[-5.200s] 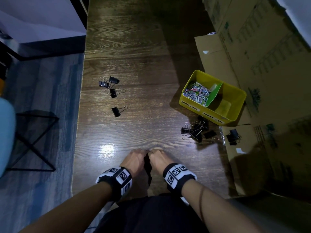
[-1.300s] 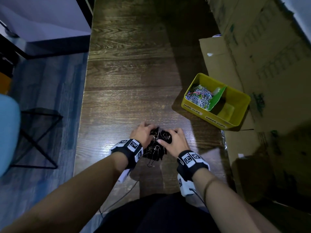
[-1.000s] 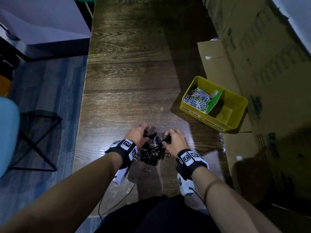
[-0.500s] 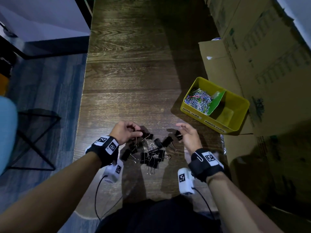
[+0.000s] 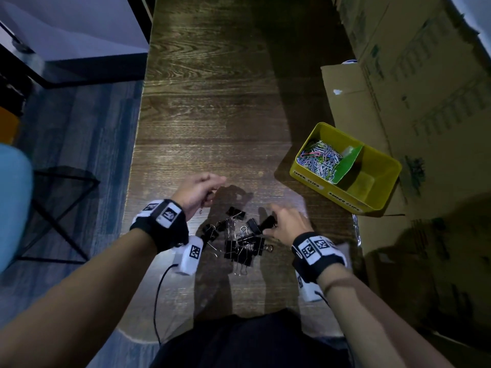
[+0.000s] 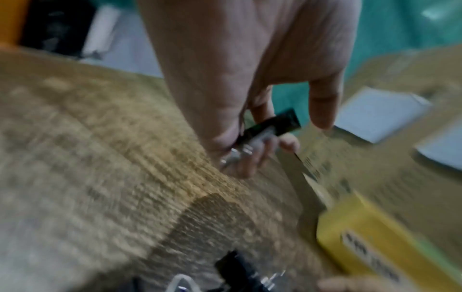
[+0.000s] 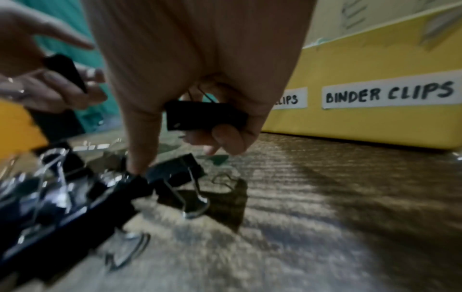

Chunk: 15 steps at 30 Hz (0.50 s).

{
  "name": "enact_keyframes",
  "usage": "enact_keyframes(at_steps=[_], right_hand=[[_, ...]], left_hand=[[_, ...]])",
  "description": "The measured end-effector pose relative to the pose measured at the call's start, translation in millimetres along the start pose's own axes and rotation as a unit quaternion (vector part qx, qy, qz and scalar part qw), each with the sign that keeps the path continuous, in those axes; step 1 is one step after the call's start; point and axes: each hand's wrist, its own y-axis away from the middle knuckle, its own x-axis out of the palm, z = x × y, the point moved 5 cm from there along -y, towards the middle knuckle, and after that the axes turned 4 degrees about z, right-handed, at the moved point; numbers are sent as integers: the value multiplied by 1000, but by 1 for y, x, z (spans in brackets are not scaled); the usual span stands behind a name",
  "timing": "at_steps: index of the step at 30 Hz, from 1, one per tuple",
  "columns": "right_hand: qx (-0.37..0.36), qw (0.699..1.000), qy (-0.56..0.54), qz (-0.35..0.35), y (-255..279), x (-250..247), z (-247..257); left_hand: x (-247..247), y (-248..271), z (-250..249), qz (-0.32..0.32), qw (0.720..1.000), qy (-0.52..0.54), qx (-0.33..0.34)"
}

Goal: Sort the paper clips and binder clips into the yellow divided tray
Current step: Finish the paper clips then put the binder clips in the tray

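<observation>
Several black binder clips (image 5: 240, 244) lie in a loose pile on the wooden table (image 5: 212, 115), between my wrists. My left hand (image 5: 212, 188) hovers above the pile's far left side and pinches one black binder clip (image 6: 272, 126). My right hand (image 5: 273, 221) is at the pile's right edge, its fingers curled round another binder clip (image 7: 205, 116), with one finger touching a clip on the table (image 7: 175, 173). The yellow divided tray (image 5: 386, 181) stands to the right. Its left compartment holds coloured paper clips (image 5: 318, 159); the compartment labelled BINDER CLIPS (image 7: 390, 92) shows nothing inside.
Flattened cardboard boxes (image 5: 411, 88) cover the table's right side behind and under the tray. A green divider (image 5: 348, 164) splits the tray. The table's left edge drops to the floor, where a black metal stand (image 5: 61, 208) is. A cable (image 5: 159, 301) hangs from my left wrist.
My hands have parted from the gathered pile, which now lies spread on the table. The left hand rose to the far left with a clip; the right moved right, holding one.
</observation>
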Motion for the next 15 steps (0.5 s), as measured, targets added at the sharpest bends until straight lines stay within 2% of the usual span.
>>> enact_keyframes(at_steps=[1, 2, 4, 8, 10, 11, 13, 14, 15], right_hand=[[-8, 999, 37, 6, 0, 5, 1], [-18, 998, 58, 6, 1, 8, 2], [-28, 998, 64, -9, 3, 9, 2], [-13, 999, 41, -26, 5, 8, -5], [-3, 999, 3, -51, 6, 3, -10], [5, 998, -30, -62, 7, 1, -14], [23, 990, -113, -82, 9, -4, -23], [29, 984, -152, -84, 9, -4, -27], [30, 979, -183, -84, 11, -6, -30]], left_hand=[[6, -3, 0, 7, 991, -134, 5], [14, -5, 0, 22, 964, -264, 14], [32, -10, 7, 51, 885, -462, 21], [56, -21, 21, 36, 741, -670, -2], [67, -21, 20, 21, 695, -719, 6], [72, -20, 19, 18, 680, -733, 11], [79, -20, 17, 22, 673, -739, 18], [79, -22, 18, 29, 683, -729, 15], [78, -25, 18, 35, 707, -706, 10]])
